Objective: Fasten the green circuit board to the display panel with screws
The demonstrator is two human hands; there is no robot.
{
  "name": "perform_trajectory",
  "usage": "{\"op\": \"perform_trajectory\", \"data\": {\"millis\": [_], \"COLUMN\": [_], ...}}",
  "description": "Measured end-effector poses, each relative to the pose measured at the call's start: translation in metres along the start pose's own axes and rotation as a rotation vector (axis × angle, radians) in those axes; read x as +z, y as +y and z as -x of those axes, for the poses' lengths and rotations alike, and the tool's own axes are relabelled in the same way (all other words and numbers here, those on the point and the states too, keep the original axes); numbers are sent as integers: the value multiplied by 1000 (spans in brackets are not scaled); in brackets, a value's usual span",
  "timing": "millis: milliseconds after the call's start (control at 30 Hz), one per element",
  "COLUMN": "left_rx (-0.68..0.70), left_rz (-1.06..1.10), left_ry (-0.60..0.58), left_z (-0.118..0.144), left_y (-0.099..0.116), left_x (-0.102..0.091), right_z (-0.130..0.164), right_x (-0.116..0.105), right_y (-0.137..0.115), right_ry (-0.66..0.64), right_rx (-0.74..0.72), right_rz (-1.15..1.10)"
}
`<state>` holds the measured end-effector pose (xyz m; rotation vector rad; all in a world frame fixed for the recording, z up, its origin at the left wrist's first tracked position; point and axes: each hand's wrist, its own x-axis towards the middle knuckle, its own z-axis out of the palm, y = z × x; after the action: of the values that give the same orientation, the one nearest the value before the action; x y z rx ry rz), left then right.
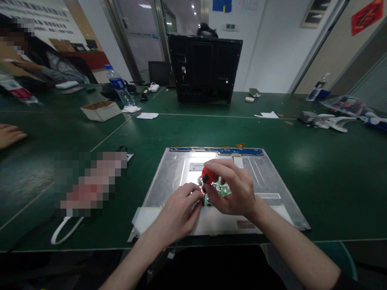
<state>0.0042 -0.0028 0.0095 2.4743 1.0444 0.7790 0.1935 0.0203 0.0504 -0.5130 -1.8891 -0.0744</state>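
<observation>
I see a red-handled screwdriver upright over a small green circuit board, at the middle of a silver metal panel lying flat on the green table, near edge. My right hand has its fingers wrapped round the red handle from above. My left hand sits just left of it, fingers curled narrow w/ tips at the tool's lower end; can't tell if they pinch anything. A blue strip runs along the panel's far edge. Farther back: black frame upright at center, cardboard box and water bottle far left. Another person's hand rests at the left edge.
</observation>
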Motion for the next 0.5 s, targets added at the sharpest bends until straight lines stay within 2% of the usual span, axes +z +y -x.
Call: {"op": "perform_trajectory", "data": {"millis": [167,300,500], "left_rx": [13,11,6], "left_rz": [-9,-20,-36], "left_ry": [21,12,19], "left_z": [1,2,0], "left_y": [-2,-2,1], "left_x": [1,0,0], "right_z": [1,3,2], "right_x": [3,4,2], "right_y": [2,1,1], "right_ry": [36,48,17], "right_rx": [-27,24,6], "right_rz": [-31,3,-22]}}
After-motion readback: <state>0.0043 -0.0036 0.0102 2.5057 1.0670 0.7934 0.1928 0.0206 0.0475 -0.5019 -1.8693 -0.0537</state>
